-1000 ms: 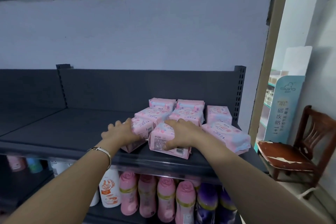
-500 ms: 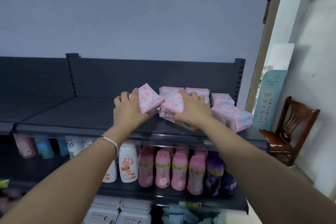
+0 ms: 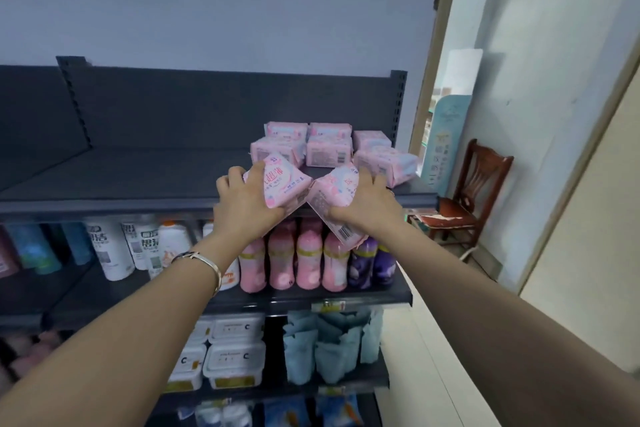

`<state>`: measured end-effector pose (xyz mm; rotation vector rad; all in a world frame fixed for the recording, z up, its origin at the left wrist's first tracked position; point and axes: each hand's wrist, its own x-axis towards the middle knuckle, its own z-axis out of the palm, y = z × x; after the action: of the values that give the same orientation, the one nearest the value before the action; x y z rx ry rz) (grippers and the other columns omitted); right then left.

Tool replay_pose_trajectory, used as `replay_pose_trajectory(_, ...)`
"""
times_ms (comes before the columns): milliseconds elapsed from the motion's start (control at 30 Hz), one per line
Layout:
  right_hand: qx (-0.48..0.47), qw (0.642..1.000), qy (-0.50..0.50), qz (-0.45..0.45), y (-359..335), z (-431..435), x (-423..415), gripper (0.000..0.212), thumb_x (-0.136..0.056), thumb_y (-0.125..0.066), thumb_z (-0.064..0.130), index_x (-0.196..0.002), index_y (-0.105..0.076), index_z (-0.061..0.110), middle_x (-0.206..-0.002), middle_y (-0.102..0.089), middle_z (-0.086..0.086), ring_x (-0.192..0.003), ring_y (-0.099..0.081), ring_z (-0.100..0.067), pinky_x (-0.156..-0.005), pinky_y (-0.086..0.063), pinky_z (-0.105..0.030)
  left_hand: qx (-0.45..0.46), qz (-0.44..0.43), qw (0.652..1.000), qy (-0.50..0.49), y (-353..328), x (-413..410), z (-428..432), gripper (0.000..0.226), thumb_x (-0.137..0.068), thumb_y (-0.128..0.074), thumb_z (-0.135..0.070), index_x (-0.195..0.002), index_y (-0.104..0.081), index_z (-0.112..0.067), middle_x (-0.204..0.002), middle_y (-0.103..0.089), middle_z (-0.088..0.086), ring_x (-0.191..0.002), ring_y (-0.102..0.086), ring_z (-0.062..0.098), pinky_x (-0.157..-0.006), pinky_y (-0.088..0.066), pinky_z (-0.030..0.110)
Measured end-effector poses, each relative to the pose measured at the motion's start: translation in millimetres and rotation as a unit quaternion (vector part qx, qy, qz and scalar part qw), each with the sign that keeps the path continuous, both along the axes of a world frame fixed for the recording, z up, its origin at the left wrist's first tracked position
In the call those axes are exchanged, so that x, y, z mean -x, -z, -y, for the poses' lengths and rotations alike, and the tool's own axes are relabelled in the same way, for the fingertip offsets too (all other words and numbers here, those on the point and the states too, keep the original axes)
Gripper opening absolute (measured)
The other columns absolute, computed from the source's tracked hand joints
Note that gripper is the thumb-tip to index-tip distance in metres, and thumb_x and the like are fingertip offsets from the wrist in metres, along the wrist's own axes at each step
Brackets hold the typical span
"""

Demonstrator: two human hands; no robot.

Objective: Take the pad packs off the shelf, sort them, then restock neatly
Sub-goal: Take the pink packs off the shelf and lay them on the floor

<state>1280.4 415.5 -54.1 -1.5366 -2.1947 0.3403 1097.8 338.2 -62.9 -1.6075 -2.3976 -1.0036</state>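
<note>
My left hand (image 3: 244, 204) grips a pink pad pack (image 3: 282, 184), tilted and lifted in front of the top shelf's front edge. My right hand (image 3: 367, 206) grips a second pink pad pack (image 3: 332, 194), also tilted, its barcode end hanging down. Both packs are clear of the shelf board and nearly touch each other. Several more pink pad packs (image 3: 329, 151) lie stacked at the right end of the dark top shelf (image 3: 138, 180), just behind my hands.
Below, a shelf holds white bottles (image 3: 110, 246), pink bottles (image 3: 308, 263) and purple bottles (image 3: 374, 263). Lower still are white tubs (image 3: 228, 354) and blue pouches (image 3: 332, 347). A wooden chair (image 3: 474, 191) stands right, by a doorway.
Both hands have lifted their packs off the top shelf and drawn them back toward me, past its front edge. My view has moved back and down, showing the lower shelves.
</note>
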Motion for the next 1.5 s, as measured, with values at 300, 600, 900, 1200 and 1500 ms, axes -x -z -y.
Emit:
replay_pose_trajectory(300,0.063,0.996,0.043,0.044,56.7,17.8,-76.6,0.091,-0.066,-0.07,0.058,-0.136,-0.03,0.017,-0.127,-0.038,-0.011,-0.117,-0.048,-0.034,-0.089,-0.042,-0.041,0.118,-0.045,0.991,0.041,57.3,-63.6,15.5,0.091,-0.071,-0.07,-0.038,-0.146,-0.021,-0.021,-0.129,-0.032,0.014,-0.118,-0.029,0.035,-0.096,-0.035,0.043)
replay_pose_trajectory(600,0.187,0.975,0.019,0.12,190.8,47.0,-134.2,0.101,-0.062,-0.064,0.076,-0.138,-0.029,0.02,-0.133,-0.044,-0.01,-0.119,-0.047,-0.033,-0.096,-0.041,-0.049,0.277,0.023,0.958,0.068,205.0,-119.8,55.5,0.093,-0.074,-0.07,-0.05,-0.146,-0.019,-0.022,-0.132,-0.029,0.012,-0.121,-0.026,0.034,-0.099,-0.037,0.044)
replay_pose_trajectory(900,0.288,0.937,0.016,0.199,353.8,74.9,-154.1,0.1,-0.069,-0.063,0.071,-0.146,-0.016,0.028,-0.138,-0.039,-0.007,-0.126,-0.039,-0.032,-0.098,-0.033,-0.049,0.409,0.06,0.903,0.118,368.1,-143.9,73.3,0.092,-0.071,-0.071,-0.049,-0.146,-0.023,-0.022,-0.131,-0.031,0.01,-0.122,-0.027,0.032,-0.099,-0.039,0.045)
replay_pose_trajectory(1200,0.322,0.912,0.009,0.253,525.5,110.2,-150.3,0.105,-0.065,-0.063,0.077,-0.145,-0.017,0.026,-0.143,-0.038,-0.001,-0.13,-0.037,-0.029,-0.1,-0.031,-0.05,0.487,0.014,0.861,0.144,540.5,-147.2,104.6,0.099,-0.073,-0.068,-0.056,-0.145,-0.017,-0.011,-0.138,-0.029,0.01,-0.131,-0.024,0.031,-0.103,-0.037,0.047)
replay_pose_trajectory(1500,0.382,0.887,-0.02,0.258,723.3,123.5,-153.1,0.104,-0.067,-0.066,0.071,-0.145,-0.017,0.023,-0.139,-0.04,-0.004,-0.128,-0.039,-0.032,-0.097,-0.036,-0.049,0.537,0.032,0.826,0.169,733.7,-146.8,121.4,0.097,-0.071,-0.067,-0.059,-0.145,-0.021,-0.018,-0.134,-0.034,0.008,-0.125,-0.033,0.029,-0.095,-0.04,0.039)
